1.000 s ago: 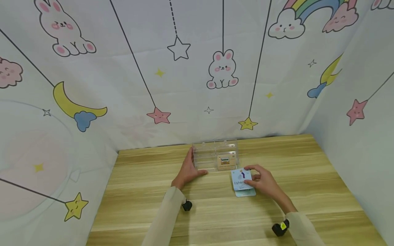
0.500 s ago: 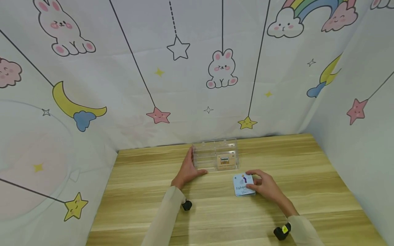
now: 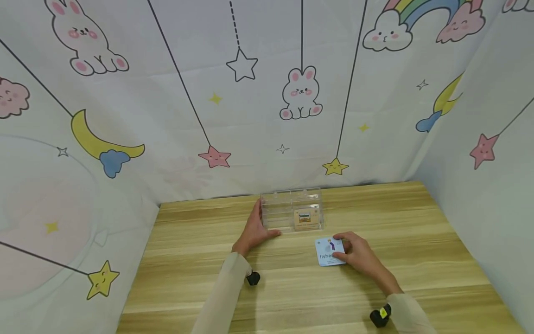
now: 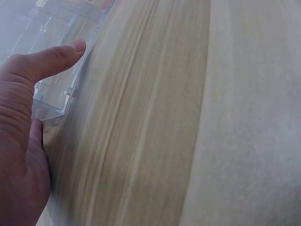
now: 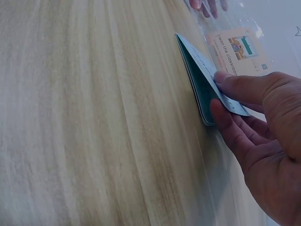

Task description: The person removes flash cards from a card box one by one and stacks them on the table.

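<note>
My left hand (image 3: 253,232) holds the left side of a clear plastic box (image 3: 277,214), its thumb reaching along the front edge. Through the lower right compartment shows a peach card (image 3: 306,218); in the right wrist view it reads "clean the classroom". My right hand (image 3: 359,254) pinches light blue flash cards (image 3: 326,255) at their right edge, in front of the box. The top one bears a figure and letters beginning "fishe", the rest covered by fingers. In the right wrist view, the light blue card (image 5: 196,56) angles away from a teal-faced card (image 5: 204,101) under it.
The wood-grain table (image 3: 187,278) extends around both hands. A white cloth backdrop (image 3: 250,116) printed with rabbits, stars and clouds rises behind the box and along both sides. Black wrist cameras (image 3: 253,278) sit at the cuffs.
My right hand has drawn the light blue card down toward me, and the lower card that stuck out below is now covered in the head view. The left hand and box stay put.
</note>
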Available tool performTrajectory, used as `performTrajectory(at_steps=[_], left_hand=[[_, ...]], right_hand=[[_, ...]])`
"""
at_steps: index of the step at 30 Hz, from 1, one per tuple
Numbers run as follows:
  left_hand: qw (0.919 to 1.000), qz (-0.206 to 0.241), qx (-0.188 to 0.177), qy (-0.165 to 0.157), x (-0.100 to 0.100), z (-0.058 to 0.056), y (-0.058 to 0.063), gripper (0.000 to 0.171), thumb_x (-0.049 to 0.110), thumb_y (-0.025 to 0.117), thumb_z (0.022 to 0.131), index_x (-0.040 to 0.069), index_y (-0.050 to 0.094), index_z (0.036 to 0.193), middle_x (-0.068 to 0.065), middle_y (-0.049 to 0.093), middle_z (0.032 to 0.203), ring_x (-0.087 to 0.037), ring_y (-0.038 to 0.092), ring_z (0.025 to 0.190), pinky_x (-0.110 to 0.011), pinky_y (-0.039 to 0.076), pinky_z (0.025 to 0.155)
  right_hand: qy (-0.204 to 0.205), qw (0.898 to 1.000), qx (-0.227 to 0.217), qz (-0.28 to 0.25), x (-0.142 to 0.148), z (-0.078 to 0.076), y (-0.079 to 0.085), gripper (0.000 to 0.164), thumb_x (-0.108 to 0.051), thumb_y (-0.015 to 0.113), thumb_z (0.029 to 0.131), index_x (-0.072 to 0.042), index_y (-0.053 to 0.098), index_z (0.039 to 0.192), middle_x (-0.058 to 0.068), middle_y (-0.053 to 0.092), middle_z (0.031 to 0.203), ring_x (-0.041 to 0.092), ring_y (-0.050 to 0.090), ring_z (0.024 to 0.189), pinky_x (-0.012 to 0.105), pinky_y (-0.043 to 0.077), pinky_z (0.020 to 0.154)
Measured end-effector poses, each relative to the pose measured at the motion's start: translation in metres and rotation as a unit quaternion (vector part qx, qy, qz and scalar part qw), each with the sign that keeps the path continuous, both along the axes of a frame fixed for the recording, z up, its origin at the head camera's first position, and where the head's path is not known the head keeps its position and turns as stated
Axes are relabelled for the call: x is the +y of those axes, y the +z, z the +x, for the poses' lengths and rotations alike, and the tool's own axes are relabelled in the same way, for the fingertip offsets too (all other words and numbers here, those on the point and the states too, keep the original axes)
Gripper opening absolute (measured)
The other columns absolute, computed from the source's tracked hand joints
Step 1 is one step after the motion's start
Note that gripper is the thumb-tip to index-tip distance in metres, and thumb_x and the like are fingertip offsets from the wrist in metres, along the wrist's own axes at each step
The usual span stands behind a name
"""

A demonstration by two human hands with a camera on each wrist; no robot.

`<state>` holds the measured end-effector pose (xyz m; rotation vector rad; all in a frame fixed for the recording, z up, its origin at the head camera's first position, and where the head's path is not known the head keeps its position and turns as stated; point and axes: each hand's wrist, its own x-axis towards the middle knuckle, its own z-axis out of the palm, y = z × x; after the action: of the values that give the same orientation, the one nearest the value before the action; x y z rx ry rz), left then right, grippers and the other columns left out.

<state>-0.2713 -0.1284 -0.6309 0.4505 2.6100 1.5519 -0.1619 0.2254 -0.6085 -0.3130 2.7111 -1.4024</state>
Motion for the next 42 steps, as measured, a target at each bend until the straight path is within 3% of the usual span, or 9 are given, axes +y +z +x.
performTrajectory(at_steps=[12, 22, 42], left_hand=[[0.9997, -0.025, -0.006, 0.004, 0.000, 0.000, 0.000, 0.132, 0.031, 0.099, 0.070, 0.008, 0.010, 0.165, -0.016, 0.026, 0.167, -0.030, 0.033, 0.151, -0.039, 0.032, 0.120], [0.9997, -0.025, 0.000, 0.003, 0.000, -0.001, -0.002, 0.131, 0.030, 0.099, 0.070, 0.007, 0.011, 0.165, -0.018, 0.027, 0.166, -0.033, 0.035, 0.149, -0.042, 0.033, 0.120], [0.9996, -0.027, -0.006, 0.003, -0.001, 0.000, -0.002, 0.134, 0.034, 0.098, 0.071, 0.007, 0.008, 0.166, -0.018, 0.022, 0.168, -0.032, 0.031, 0.152, -0.042, 0.032, 0.121]], right_hand=[[-0.002, 0.997, 0.061, 0.049, -0.007, 0.001, -0.003, 0.046, -0.008, 0.088, 0.083, 0.005, 0.069, 0.123, 0.019, 0.064, 0.116, 0.011, 0.054, 0.075, 0.023, 0.048, 0.060], [-0.006, 0.995, 0.057, 0.083, -0.011, -0.001, -0.005, 0.047, -0.009, 0.088, 0.083, 0.002, 0.069, 0.125, 0.018, 0.062, 0.119, 0.015, 0.050, 0.077, 0.025, 0.044, 0.063], [0.005, 0.993, 0.064, 0.095, -0.010, -0.002, -0.003, 0.043, -0.010, 0.088, 0.083, 0.004, 0.070, 0.120, 0.020, 0.059, 0.122, 0.014, 0.047, 0.073, 0.025, 0.041, 0.063]])
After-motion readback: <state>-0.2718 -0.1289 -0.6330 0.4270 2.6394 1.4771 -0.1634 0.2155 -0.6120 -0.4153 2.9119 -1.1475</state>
